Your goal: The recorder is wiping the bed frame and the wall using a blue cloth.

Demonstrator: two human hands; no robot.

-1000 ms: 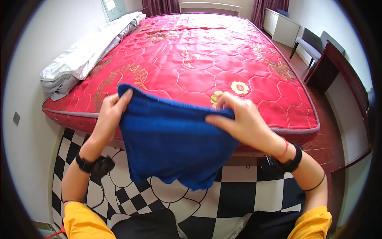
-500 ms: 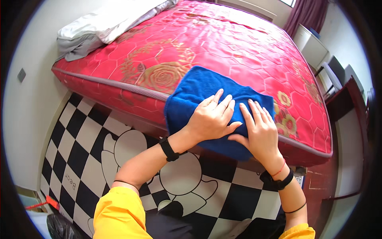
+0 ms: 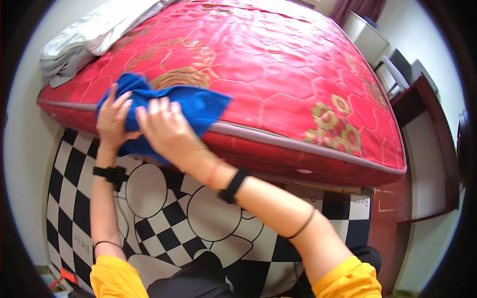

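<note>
A blue cloth (image 3: 198, 105) lies rumpled over the near left edge of a red quilted mattress (image 3: 278, 94), part of it hanging down the side. My left hand (image 3: 112, 121) presses on its left part, fingers stretched out and thumb to the right. Just to the right, my right hand (image 3: 169, 129) rests on the cloth's middle with fingers extended, slightly smeared by motion. The cloth's right corner sticks out past the right hand. Black bands circle both wrists.
White and grey bedding (image 3: 84, 42) is heaped at the mattress's far left. A black-and-white checkered mat (image 3: 164, 233) covers the floor below. To the right stand a dark red desk (image 3: 432, 104), a chair (image 3: 395, 69) and a white cabinet (image 3: 365, 37). An orange-red object (image 3: 68, 275) shows at lower left.
Both hands have slid the blue cloth left along the mattress edge, and it has become more bunched. The gold flowers on the right are uncovered. The view has shifted somewhat.
</note>
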